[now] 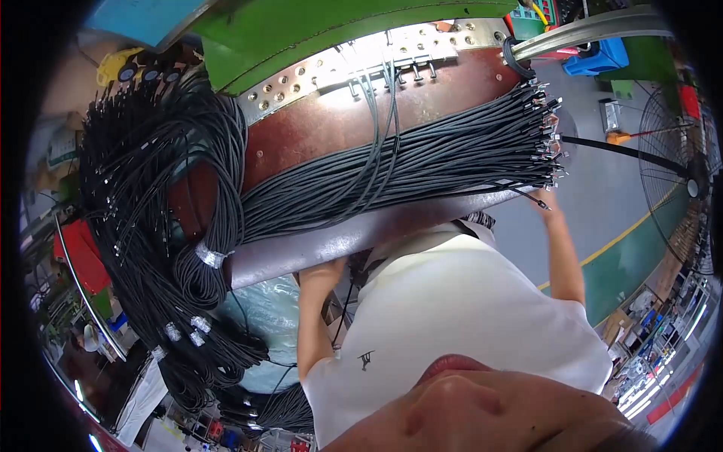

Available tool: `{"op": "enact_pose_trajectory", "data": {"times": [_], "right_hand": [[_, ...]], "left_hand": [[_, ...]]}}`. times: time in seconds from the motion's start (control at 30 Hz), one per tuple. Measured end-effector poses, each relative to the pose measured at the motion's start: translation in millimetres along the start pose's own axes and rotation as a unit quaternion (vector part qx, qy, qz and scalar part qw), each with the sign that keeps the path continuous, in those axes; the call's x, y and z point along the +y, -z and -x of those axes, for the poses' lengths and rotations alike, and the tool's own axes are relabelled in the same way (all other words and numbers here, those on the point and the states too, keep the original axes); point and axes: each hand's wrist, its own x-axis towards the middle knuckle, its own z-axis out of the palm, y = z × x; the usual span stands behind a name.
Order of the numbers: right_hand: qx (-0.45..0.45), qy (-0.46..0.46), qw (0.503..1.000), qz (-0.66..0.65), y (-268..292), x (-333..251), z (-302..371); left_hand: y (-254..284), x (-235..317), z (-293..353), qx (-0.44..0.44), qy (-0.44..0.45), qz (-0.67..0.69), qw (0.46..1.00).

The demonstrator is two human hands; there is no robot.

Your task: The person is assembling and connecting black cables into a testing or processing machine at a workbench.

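A long, flat bundle of black cables [392,162] lies across the reddish-brown worktop [301,143], its connector ends gathered at the right. My left hand [322,275] is at the worktop's front edge, its fingers hidden under the edge. Off the right end, my right hand [544,205] is beside the connector ends [546,143], where its fingers are mostly covered. One loose cable end [541,202] sticks out over the front edge close to it; whether the hand grips it cannot be seen. A few cables run up from the bundle to a brightly lit metal fixture [407,68].
Thick hanks of black cable [128,181] hang over the left side, one tied with a silvery band [211,256]. Above the worktop stands a green machine body [301,38]. A black wire fan [678,181] is at the right. Light-green plastic sheeting [267,320] lies below left.
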Motion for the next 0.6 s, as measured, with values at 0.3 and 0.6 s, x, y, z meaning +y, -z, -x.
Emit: {"op": "enact_pose_trajectory", "data": {"times": [0.3, 0.6], "right_hand": [[0.108, 0.396, 0.911, 0.045, 105.5, -198.9, -178.7], [0.109, 0.488, 0.863, 0.073, 28.3, -219.2, -240.7]], "left_hand": [[84.7, 156.9, -72.7, -0.088, -0.405, 0.245, 0.877], [123.2, 94.5, -68.7, 0.127, -0.142, -0.191, 0.963]]}}
